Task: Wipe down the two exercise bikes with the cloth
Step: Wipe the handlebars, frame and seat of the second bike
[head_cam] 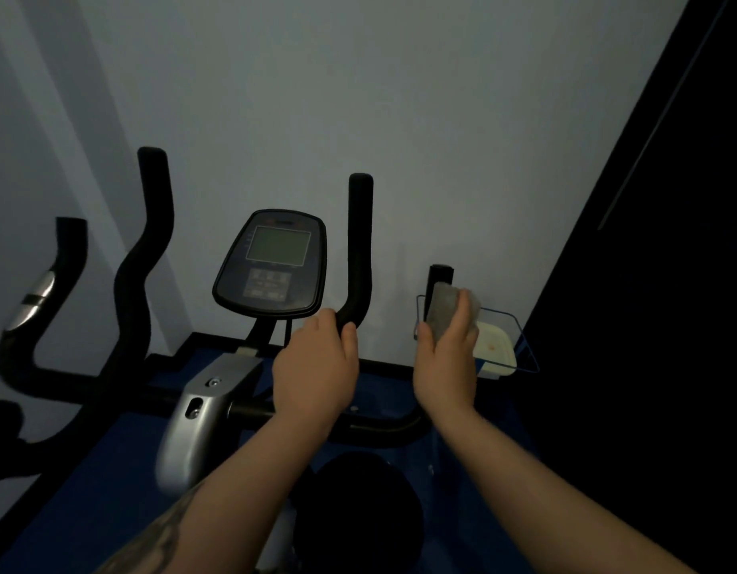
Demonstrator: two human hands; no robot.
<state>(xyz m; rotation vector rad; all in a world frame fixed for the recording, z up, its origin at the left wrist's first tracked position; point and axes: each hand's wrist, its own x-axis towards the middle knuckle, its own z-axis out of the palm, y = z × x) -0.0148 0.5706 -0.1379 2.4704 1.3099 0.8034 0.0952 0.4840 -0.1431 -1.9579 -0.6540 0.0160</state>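
The left hand (317,366) reaches forward with a bare forearm and curls its fingers and thumb around the lower bend of the black foam-padded inner handlebar (360,246), which rises upright just right of the console. The right hand (447,350) is raised beside it and grasps a pale grey crumpled cloth (443,306), wrapping it around the short black outer handlebar end (440,277), whose tip shows above the cloth. Both bars belong to the near black and silver exercise bike (201,412), which stands on a blue floor (89,490) against a plain pale wall (400,97) in a dim room. Its oval dark console (273,263) has a greyish square screen with a button panel under it, and a smooth silver metal housing with a bolt sits below. A second bike's curved black handlebar with a shiny silver band (35,300) stands at the left edge. Behind the right hand a thin blue wire basket (524,345) holds a cream rectangular container (497,350). A dark, blurred panel (669,283) fills the right side.
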